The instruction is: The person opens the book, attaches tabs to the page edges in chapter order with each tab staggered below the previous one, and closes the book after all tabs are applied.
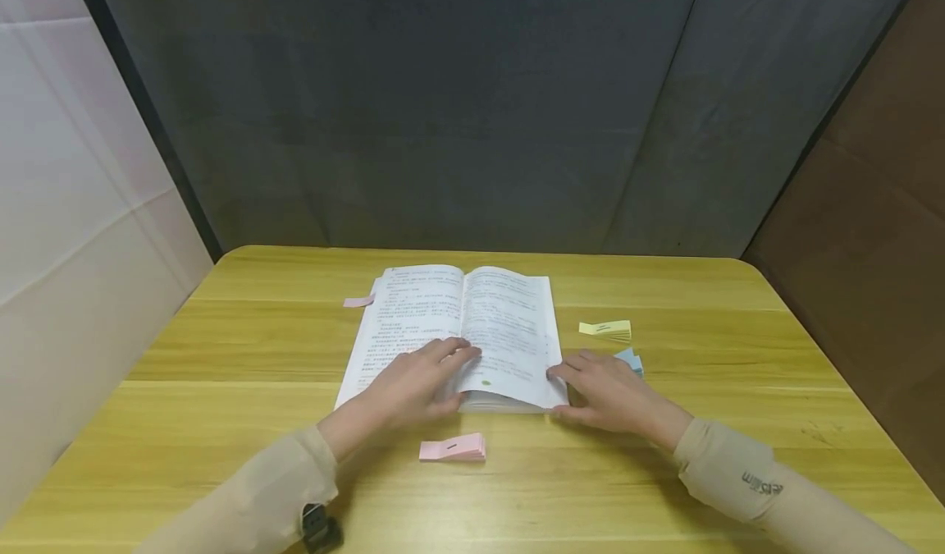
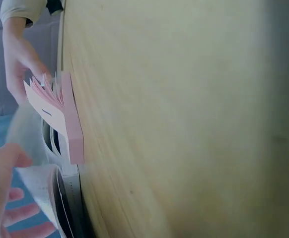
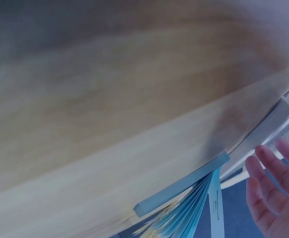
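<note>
An open book (image 1: 509,316) with printed pages lies on the wooden table, and a pink sticky tab (image 1: 358,301) juts from its left edge. My left hand (image 1: 417,377) rests across the lower part near the spine, its fingertips reaching the right page. In the left wrist view its fingers (image 2: 23,213) look loosely extended beside the pages. At the lower right corner of the book is my right hand (image 1: 609,390), fingertips at the page edge. The right wrist view shows those fingers (image 3: 271,171) spread and only slightly bent. The right page bows up along its bottom edge.
A pink sticky-note pad (image 1: 452,448) lies in front of the book. To the right are a yellow pad (image 1: 605,329) and a blue pad (image 1: 630,361), the blue one partly behind my right hand. A dark partition (image 1: 443,127) stands behind the table (image 1: 258,332).
</note>
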`<act>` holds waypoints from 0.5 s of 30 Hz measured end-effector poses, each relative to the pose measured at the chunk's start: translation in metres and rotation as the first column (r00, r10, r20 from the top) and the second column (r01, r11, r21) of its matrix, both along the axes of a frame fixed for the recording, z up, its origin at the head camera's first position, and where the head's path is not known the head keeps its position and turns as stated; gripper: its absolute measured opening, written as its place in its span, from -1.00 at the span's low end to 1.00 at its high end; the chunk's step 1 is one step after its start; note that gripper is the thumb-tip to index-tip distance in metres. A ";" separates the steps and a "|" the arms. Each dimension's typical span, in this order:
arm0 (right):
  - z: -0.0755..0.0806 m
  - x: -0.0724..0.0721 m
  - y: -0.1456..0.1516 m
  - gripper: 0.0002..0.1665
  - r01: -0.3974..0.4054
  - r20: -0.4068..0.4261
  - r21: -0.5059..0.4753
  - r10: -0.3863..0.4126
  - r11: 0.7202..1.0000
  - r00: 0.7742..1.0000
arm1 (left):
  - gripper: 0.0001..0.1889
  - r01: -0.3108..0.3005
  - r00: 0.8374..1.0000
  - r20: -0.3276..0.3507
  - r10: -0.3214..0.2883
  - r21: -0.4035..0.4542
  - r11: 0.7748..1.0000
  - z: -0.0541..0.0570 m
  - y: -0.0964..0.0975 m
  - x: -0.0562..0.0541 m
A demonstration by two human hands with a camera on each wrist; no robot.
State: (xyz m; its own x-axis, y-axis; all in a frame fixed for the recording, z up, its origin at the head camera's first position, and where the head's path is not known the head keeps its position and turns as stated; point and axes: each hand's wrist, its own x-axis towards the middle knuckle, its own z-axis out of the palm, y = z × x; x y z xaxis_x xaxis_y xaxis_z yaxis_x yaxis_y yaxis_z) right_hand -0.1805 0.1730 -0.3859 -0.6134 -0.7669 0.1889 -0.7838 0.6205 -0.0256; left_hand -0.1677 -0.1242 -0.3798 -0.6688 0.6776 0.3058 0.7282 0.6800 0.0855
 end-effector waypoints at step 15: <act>-0.001 -0.001 0.000 -0.51 -0.016 -0.002 -0.001 0.016 1.000 1.000 | -0.20 0.107 0.946 -0.321 -0.051 0.158 0.982 0.012 -0.014 0.003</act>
State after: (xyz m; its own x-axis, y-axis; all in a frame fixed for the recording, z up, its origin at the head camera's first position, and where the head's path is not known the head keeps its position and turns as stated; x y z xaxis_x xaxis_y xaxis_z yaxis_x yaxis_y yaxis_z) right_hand -0.1811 0.1726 -0.3868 -0.6011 -0.7761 0.1908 -0.7933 0.6083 -0.0252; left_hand -0.1649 -0.1380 -0.3675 -0.4662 0.6431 0.6075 0.7873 0.6148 -0.0467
